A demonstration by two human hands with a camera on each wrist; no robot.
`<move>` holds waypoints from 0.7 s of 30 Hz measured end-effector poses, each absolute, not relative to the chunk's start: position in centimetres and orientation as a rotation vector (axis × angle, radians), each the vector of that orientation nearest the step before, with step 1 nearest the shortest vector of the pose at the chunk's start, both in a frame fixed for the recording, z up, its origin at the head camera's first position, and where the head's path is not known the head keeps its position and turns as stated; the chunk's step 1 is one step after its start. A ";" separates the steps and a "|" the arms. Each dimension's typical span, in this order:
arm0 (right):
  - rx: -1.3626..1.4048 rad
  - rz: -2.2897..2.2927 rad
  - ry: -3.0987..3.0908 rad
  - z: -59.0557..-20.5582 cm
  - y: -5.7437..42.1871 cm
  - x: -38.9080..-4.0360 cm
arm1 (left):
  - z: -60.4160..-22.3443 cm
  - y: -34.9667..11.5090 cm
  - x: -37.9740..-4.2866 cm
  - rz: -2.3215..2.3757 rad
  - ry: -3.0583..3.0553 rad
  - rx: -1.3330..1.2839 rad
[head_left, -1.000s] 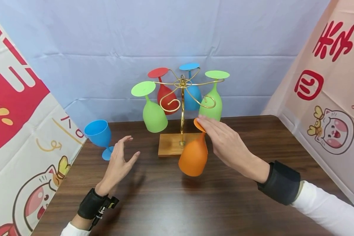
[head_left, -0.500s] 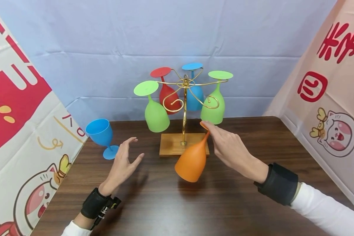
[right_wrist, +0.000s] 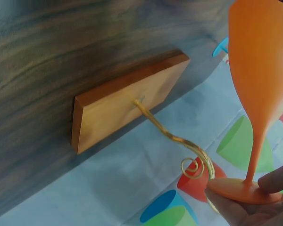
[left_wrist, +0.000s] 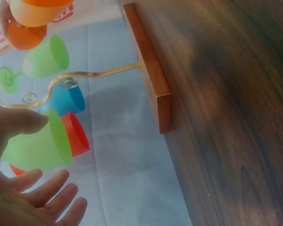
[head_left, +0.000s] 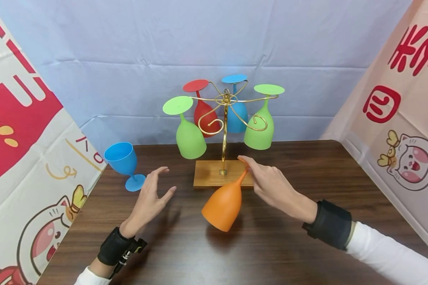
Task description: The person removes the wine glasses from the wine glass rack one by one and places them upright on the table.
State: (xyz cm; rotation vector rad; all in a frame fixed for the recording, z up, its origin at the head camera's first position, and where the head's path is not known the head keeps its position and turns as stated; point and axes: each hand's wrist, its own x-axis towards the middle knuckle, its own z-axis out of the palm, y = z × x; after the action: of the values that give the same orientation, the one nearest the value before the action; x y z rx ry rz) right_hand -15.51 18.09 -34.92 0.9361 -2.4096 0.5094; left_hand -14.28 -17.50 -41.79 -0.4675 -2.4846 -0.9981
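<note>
My right hand [head_left: 276,188] pinches an orange goblet [head_left: 222,208] by its foot. The goblet hangs tilted above the table, its mouth down and to the left, in front of the rack's wooden base [head_left: 210,174]. In the right wrist view, thumb and fingers grip the flat orange foot [right_wrist: 236,188]. My left hand [head_left: 148,202] is held above the table with thumb and fingers apart and nothing in it. Just beyond it a blue goblet [head_left: 121,158] stands upright. On the gold rack [head_left: 224,130] hang two green goblets, a red goblet [head_left: 201,113] and another blue goblet [head_left: 237,116], all upside down.
Two curled rack arms [head_left: 258,122] facing me carry no goblet. The dark wooden table [head_left: 289,253] runs to a pale cloth backdrop [head_left: 128,51]. Printed cloths stand at the left [head_left: 39,158] and right [head_left: 388,118].
My right hand has brought the orange goblet down and toward me, away from the rack, tilting its mouth further left. The left hand has hardly moved, and the head view has shifted slightly.
</note>
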 end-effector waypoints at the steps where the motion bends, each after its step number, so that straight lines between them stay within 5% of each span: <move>1: 0.927 0.517 -2.425 -35.0 18.0 -15.5 | -41.8 -17.5 -14.3 -0.995 -2.482 -0.472; 21: 0.849 0.889 -2.729 -36.9 17.2 -15.0 | -41.7 -16.7 -13.3 -0.962 -2.503 -0.516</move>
State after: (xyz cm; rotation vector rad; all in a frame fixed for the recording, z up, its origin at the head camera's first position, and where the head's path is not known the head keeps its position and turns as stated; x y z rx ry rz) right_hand -15.00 17.17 -36.89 0.8495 -2.7293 0.8892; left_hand -13.33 -16.71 -41.73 -0.5164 -2.5027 -0.9617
